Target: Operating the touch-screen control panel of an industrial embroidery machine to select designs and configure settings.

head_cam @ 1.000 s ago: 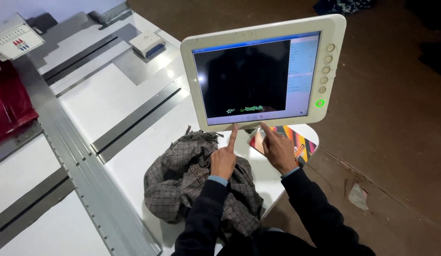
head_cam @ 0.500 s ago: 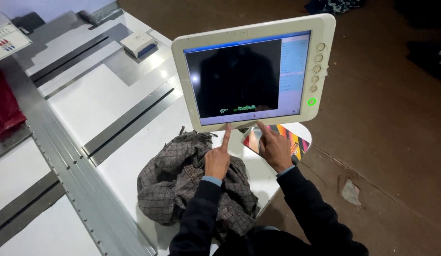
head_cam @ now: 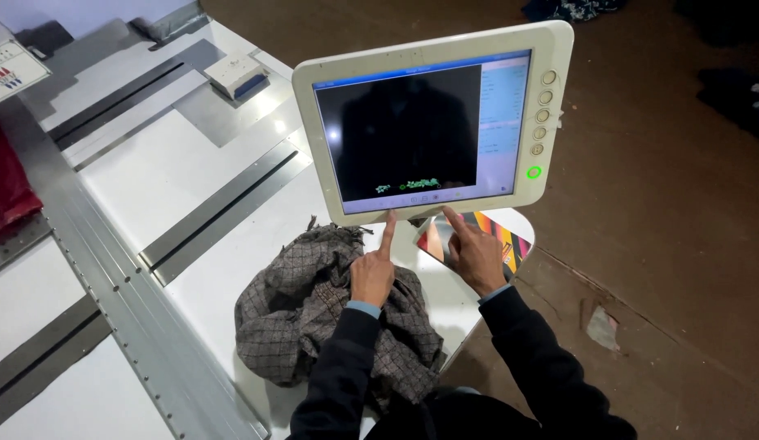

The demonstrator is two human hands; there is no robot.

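Touchscreen panel (head_cam: 432, 122) lit, input underway: left hand (head_cam: 373, 273) forefinger on lower bezel, right hand (head_cam: 475, 257) forefinger likewise; both hold nothing. Checked cloth (head_cam: 314, 318) untouched on surface (head_cam: 192, 171).

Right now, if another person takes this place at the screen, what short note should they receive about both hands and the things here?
Left hand: index finger raised, tip at the lower edge of the touch screen; holds nothing.
Right hand: index finger also at the screen's lower edge, further right; holds nothing.
Things: the screen shows a dark field with a small green pattern low down. A checked brown cloth lies crumpled on the white table, under the left forearm. A striped colourful card lies under the right hand.
Done: cloth is on the table.
Left: cannot tell from the screen.
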